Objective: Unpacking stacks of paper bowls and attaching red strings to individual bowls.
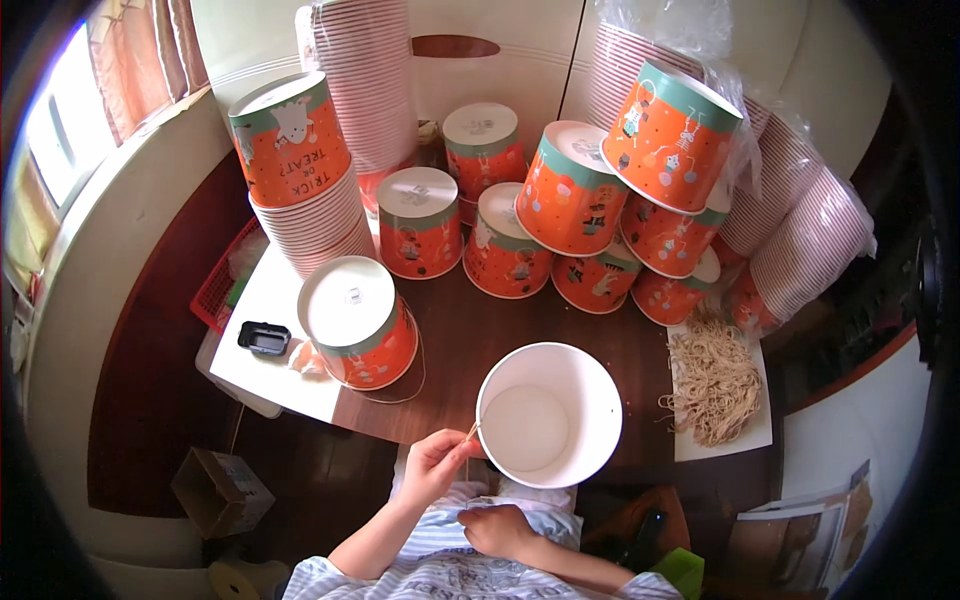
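Note:
A large paper bucket [530,372] stands at the table's front edge in front of me, its open mouth and white inside facing up. At its left rim my left hand [440,465] is closed in a pinch on a thin tan string [472,433] that meets the bucket wall there. Close to my body, below the bucket, my right hand [497,530] has its fingers curled; what they hold, if anything, is hidden. A small dark hole shows in the bucket's right wall. Left of it sits an upturned orange-and-green bucket [365,350] with a string loop at its side.
Several upturned printed buckets [420,235] stand across the table's back, some piled up. Tall nested stacks [370,90] rise behind. A heap of tan strings [712,375] lies on a white sheet at right. At left are a black tray [264,338] and a red basket [210,295].

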Action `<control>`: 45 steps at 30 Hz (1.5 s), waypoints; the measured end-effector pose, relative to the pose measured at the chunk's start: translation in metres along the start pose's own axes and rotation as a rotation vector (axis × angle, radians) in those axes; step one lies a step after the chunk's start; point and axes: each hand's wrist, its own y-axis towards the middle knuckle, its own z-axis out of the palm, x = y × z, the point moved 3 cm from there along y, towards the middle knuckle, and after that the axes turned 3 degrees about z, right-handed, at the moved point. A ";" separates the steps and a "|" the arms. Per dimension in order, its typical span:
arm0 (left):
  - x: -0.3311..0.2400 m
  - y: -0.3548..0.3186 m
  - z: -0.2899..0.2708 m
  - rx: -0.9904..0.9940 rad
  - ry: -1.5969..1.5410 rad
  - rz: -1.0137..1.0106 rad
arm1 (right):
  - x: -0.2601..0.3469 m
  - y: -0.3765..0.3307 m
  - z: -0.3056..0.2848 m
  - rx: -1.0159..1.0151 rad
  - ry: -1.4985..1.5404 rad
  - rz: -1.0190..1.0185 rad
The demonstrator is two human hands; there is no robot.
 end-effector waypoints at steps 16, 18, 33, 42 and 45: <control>0.003 0.018 0.042 0.288 -0.009 -0.069 | -0.071 -0.028 -0.003 0.646 -0.140 0.312; 0.005 0.022 0.046 0.248 -0.103 -0.115 | -0.072 -0.030 -0.003 0.610 -0.157 0.258; 0.006 0.042 0.057 0.216 -0.281 -0.439 | -0.060 -0.022 -0.002 0.399 -0.178 0.199; 0.014 0.043 0.052 0.216 -0.261 -0.413 | -0.060 -0.027 -0.005 0.404 -0.173 0.232; 0.014 0.043 0.051 0.266 -0.297 -0.353 | -0.065 -0.029 -0.004 0.445 -0.145 0.261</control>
